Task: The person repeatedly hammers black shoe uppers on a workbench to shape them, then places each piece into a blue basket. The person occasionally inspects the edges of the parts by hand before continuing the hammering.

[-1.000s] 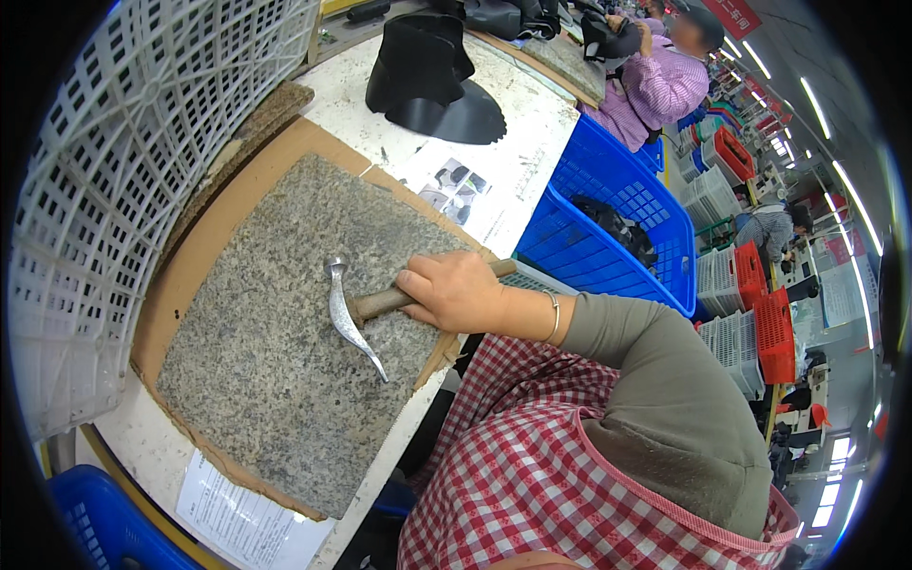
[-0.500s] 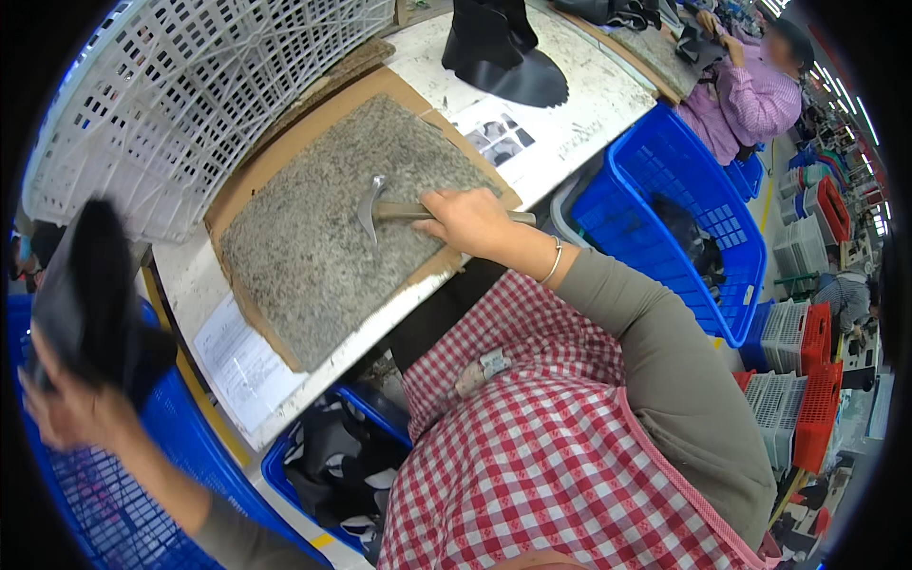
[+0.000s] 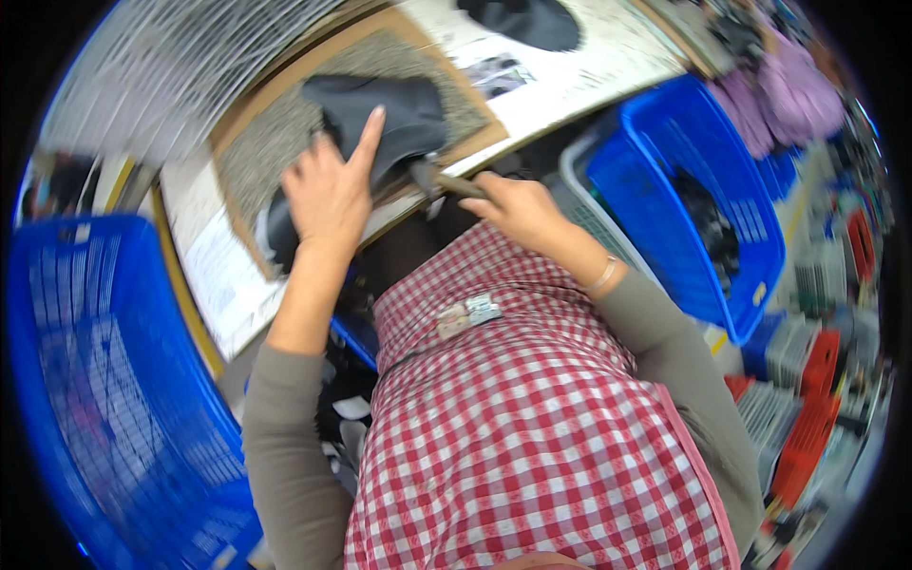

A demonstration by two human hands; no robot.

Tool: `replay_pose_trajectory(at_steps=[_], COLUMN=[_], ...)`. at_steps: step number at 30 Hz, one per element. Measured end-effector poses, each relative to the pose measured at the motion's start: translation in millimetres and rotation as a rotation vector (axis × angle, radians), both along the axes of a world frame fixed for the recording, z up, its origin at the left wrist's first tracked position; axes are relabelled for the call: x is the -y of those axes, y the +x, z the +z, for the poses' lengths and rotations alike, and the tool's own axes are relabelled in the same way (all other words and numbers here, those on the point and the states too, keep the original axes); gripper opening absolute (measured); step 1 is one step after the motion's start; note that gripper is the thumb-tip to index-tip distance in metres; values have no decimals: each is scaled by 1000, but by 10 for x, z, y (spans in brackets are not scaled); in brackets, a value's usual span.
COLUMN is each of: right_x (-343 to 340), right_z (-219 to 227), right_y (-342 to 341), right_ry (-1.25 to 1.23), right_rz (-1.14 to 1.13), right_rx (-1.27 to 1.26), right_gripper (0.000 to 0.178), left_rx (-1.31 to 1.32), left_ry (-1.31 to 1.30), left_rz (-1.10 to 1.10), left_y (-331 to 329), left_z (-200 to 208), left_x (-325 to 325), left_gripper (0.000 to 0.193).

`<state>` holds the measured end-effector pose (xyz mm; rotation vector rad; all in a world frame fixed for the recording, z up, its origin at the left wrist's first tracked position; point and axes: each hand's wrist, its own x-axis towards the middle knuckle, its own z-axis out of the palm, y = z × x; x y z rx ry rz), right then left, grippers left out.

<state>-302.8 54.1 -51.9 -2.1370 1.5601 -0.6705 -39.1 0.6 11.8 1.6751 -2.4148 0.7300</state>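
Observation:
A black leather boot upper (image 3: 404, 109) lies over the grey stone slab (image 3: 252, 171) on the workbench. My left hand (image 3: 328, 195) rests flat on the upper with the fingers spread, the index finger stretched out. In my right hand (image 3: 524, 211) is a hammer (image 3: 461, 184), gripped by its wooden handle. Its metal head is at the near edge of the upper, blurred, so I cannot tell whether they touch. Brown board (image 3: 480, 141) shows around the slab.
A blue basket (image 3: 104, 380) stands at the left, and another blue basket (image 3: 703, 275) holds dark pieces at the right. A white crate (image 3: 171, 85) is at the back left. Another black upper (image 3: 532, 21) and a printed sheet (image 3: 499, 74) lie on the bench. A co-worker (image 3: 793, 95) sits far right.
My left hand has brought the black upper from the left onto the slab. My right hand has drawn the hammer off the slab toward its near right edge. The view has shifted.

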Motion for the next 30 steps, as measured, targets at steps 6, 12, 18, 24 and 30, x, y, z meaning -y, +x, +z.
replay_pose_trajectory(at_steps=[6,12,18,24,30], right_x=[209,695,863,984,979], right_z=[436,687,704,709,788], right_y=[-47,223,191,191,213], right_ry=[36,-128,-150,-53,-9], right_rz=[90,210,178,237,199], right_rx=[69,-129,-163,-229,-140], right_gripper=[40,46,46,47,48], left_rx=[-769,-938,-877,-879,-960], left_ry=[324,406,415,420,403], left_rz=[60,92,315,294,317], left_y=[515,521,267,266,260], left_z=[-199,-180,-170,-206,-233], left_x=[93,110,0,-25,-47], left_gripper=[77,68,67,68,70])
